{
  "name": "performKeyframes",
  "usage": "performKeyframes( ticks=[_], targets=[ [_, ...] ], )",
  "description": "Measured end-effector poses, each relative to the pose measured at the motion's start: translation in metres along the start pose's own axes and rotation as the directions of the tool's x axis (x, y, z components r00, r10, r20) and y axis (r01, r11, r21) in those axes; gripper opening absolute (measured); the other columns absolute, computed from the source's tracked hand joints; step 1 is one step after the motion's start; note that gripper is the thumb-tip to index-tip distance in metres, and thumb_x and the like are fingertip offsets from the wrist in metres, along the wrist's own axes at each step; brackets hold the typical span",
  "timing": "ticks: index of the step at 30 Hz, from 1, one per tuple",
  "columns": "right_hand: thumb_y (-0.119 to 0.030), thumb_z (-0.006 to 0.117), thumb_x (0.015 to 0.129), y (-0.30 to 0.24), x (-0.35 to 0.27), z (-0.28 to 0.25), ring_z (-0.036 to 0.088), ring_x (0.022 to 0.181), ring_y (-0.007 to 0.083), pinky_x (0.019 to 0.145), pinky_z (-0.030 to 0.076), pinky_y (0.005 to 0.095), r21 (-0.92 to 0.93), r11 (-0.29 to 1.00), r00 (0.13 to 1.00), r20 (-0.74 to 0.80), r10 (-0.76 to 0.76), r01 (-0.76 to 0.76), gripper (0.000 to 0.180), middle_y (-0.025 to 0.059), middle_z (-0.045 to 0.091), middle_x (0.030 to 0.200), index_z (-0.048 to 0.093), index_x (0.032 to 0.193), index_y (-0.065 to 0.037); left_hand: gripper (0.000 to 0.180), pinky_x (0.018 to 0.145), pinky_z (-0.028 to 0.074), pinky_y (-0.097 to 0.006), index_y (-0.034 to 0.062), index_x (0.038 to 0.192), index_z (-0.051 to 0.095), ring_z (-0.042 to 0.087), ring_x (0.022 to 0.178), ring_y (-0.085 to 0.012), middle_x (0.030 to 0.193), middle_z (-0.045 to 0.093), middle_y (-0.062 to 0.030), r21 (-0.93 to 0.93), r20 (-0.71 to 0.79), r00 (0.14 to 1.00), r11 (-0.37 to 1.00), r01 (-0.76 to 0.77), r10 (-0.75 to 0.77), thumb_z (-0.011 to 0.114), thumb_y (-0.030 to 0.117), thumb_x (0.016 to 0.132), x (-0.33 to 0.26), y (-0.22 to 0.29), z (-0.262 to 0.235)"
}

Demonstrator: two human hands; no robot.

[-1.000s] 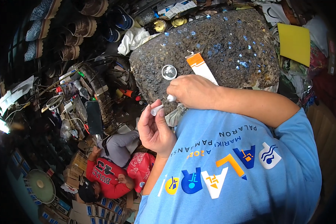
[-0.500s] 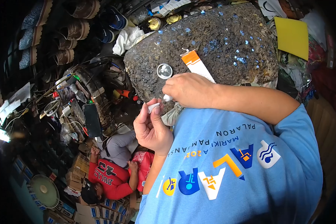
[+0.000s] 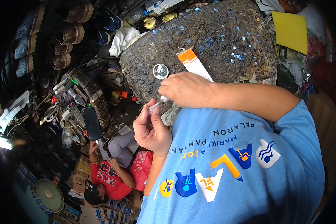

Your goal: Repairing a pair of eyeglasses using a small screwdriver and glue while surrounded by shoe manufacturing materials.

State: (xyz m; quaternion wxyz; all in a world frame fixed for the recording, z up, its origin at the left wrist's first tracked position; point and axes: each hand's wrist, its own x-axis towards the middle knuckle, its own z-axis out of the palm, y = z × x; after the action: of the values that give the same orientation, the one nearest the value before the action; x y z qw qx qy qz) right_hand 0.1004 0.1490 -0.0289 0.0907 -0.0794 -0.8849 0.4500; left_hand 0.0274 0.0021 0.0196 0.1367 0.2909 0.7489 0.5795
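Note:
My left hand (image 3: 153, 132) pinches a small white cone-shaped cap (image 3: 153, 108) between thumb and fingertips. Close beside it, my right hand (image 3: 186, 89) is closed on a small white tube (image 3: 164, 99); only its pale end shows below the fingers, the rest being hidden in the hand. Cap and tube end are near each other, and whether they touch is hard to make out. Just beyond the right hand, a round silver-rimmed lid (image 3: 161, 71) with a dark, smeared inside lies on a rough stone block (image 3: 227, 56). An orange and white box (image 3: 196, 65) lies there too, partly behind my right forearm.
Blue flecks dot the stone. A yellow sheet (image 3: 290, 33) lies at the right, a white cloth (image 3: 123, 40) at the far left edge. Shoes (image 3: 72, 34) line the upper left. Below sit a dark phone (image 3: 92, 123), clutter, a person in red (image 3: 112, 181) and a fan (image 3: 48, 196).
The view has shifted slightly, and the stone's items appear a little further left and up. Both hands keep their holds. The person in red has moved an arm.

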Motion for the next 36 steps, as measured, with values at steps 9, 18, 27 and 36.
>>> performKeyframes(
  ticks=[9, 18, 27, 36],
  targets=[
    [-0.006, 0.06, 0.076, -0.002, -0.002, -0.001, 0.064, 0.085, 0.0295, 0.075, 0.052, 0.0413, 0.008, 1.0, 1.0, -0.006, -0.017, 0.017, 0.008, 0.0109, 0.06, 0.083, 0.058, 0.083, -0.004, 0.019, 0.074, 0.055, -0.027, -0.006, 0.108, 0.057, 0.066, 0.082, -0.0165, 0.098, 0.066, -0.0145, 0.205, 0.211, 0.948, 0.959, 0.197, -0.239, 0.062, -0.004, 0.09, 0.032, 0.031, -0.038],
    [-0.008, 0.055, 0.081, 0.0, -0.001, -0.001, 0.067, 0.085, 0.0295, 0.074, 0.055, 0.0403, -0.043, 0.998, 0.998, -0.026, -0.052, 0.051, 0.011, 0.0139, 0.066, 0.085, 0.063, 0.084, -0.002, 0.015, 0.06, 0.049, -0.027, -0.0007, 0.095, 0.069, 0.06, 0.061, -0.0171, 0.074, 0.064, -0.0095, 0.583, 0.608, 0.789, 0.723, -0.372, -0.084, 0.072, 0.0, 0.08, 0.058, 0.056, -0.023],
    [-0.01, 0.057, 0.078, 0.001, -0.002, 0.003, 0.065, 0.085, 0.0279, 0.074, 0.053, 0.0397, -0.055, 0.998, 0.998, -0.035, -0.046, 0.044, 0.007, 0.0111, 0.062, 0.082, 0.06, 0.08, -0.004, 0.009, 0.059, 0.051, -0.036, 0.0005, 0.085, 0.068, 0.064, 0.065, -0.0309, 0.074, 0.064, -0.0142, 0.593, 0.649, 0.747, 0.711, -0.378, -0.144, 0.071, 0.004, 0.078, 0.065, 0.041, -0.002],
    [-0.011, 0.059, 0.078, 0.003, -0.003, 0.002, 0.065, 0.086, 0.0278, 0.075, 0.054, 0.0389, -0.074, 0.997, 0.999, 0.005, -0.034, 0.035, 0.008, 0.0114, 0.062, 0.081, 0.062, 0.081, -0.004, 0.015, 0.06, 0.048, -0.03, -0.0004, 0.087, 0.07, 0.062, 0.061, -0.0222, 0.072, 0.065, -0.0126, 0.569, 0.65, 0.74, 0.755, -0.325, -0.171, 0.075, 0.002, 0.074, 0.063, 0.03, -0.003]
  ],
)
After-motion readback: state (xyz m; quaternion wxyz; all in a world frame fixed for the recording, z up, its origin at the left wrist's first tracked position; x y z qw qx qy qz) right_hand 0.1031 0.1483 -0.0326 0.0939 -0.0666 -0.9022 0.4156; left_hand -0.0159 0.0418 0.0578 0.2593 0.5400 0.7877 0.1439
